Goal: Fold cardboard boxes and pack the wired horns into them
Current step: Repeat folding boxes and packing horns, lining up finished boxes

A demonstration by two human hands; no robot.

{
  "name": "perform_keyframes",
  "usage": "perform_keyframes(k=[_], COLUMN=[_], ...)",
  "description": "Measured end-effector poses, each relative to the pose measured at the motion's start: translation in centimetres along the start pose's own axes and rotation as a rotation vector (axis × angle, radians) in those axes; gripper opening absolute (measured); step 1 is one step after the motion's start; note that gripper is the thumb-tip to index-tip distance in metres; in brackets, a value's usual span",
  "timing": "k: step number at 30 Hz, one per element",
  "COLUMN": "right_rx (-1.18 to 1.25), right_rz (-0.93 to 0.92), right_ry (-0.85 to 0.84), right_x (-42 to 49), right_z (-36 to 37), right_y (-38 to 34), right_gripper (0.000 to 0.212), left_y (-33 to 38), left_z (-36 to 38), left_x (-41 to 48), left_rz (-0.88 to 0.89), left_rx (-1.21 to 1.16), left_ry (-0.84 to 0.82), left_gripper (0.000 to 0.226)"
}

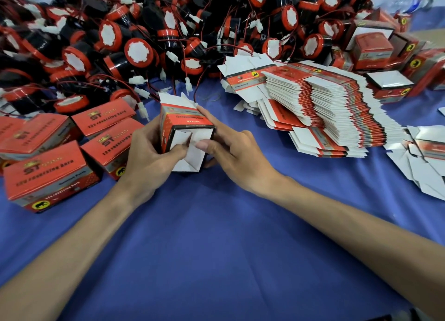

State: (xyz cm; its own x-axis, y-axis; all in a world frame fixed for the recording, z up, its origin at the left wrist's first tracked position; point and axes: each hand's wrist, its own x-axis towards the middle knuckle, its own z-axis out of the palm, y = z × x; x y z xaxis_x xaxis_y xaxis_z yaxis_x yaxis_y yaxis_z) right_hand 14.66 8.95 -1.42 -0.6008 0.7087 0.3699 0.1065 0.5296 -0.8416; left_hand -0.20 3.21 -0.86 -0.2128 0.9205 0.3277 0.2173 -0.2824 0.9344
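Observation:
A small red cardboard box [185, 122] is held above the blue cloth, its near end facing me with white flaps partly folded in. My left hand [149, 154] grips its left side, the thumb pressing a white flap. My right hand [231, 156] holds the right side: the index finger lies along the top edge and the thumb pushes the near flap. The box's far end has white flaps standing open. A big heap of black and red wired horns [134, 53] fills the back of the table.
Several closed red boxes [53, 176] lie at the left. A tall slanted stack of flat box blanks [325, 108] sits at the right, with loose blanks [423, 156] further right and more closed boxes [390, 84] behind. Blue cloth [216, 236] covers the table.

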Motion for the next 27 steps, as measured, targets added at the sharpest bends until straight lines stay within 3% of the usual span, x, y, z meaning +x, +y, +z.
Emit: perform_keyframes(k=[9,14,22,27], right_rx=[-0.065,-0.064,-0.001,-0.039], right_rz=[0.009,0.016,0.062,-0.025], right_ry=[0.037,0.057,-0.014,-0.003], right_x=[0.1,0.0,0.3,0.0], right_z=[-0.7,-0.5,-0.9,-1.0], right_y=[-0.1,-0.1,-0.2,-0.3], right_gripper=[0.051,0.051,0.055,0.059], left_y=[-0.2,-0.2,-0.5,-0.7], left_z=[0.2,-0.1,-0.9,-1.0], left_x=[-0.3,-0.1,0.3,0.3], left_rz=[0.017,-0.003,-0.070,-0.074], left_rx=[0.096,0.017,-0.144,-0.191], left_ry=[-0.008,0.015,-0.118,-0.169], left_gripper=[0.024,0.026,0.028,0.030])
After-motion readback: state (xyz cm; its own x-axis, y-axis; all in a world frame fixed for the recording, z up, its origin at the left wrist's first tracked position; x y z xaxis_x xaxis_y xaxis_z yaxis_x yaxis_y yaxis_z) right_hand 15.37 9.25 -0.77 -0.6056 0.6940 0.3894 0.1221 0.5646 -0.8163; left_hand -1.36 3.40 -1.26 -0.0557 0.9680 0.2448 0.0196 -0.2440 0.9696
